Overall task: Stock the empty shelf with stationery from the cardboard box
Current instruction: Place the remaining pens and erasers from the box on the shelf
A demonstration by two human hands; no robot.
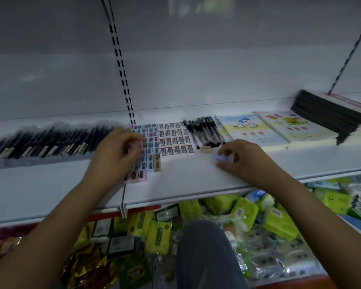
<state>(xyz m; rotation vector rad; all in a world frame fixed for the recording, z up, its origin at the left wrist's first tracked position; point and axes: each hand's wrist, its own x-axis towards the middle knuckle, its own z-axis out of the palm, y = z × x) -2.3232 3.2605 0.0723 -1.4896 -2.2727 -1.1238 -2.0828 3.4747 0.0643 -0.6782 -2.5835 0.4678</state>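
On the white shelf (181, 180) lie rows of coloured erasers (149, 151) and white erasers (175, 139). My left hand (118, 152) hovers over the coloured rows, fingers curled, pinching one small eraser at its fingertips. To the right, my right hand (241, 158) rests on the shelf and holds a pale lilac eraser (221, 158) between thumb and fingers. A loose beige eraser (206, 148) lies just beyond it. Black pens (205, 131) sit behind that. No cardboard box is in view.
A long row of dark pens (46, 140) fills the shelf's left part. Exercise books (252, 129) and a stack of black notebooks (329, 116) lie at the right. Below the shelf, a bin holds green and yellow packets (244, 211). My knee (204, 251) is in front.
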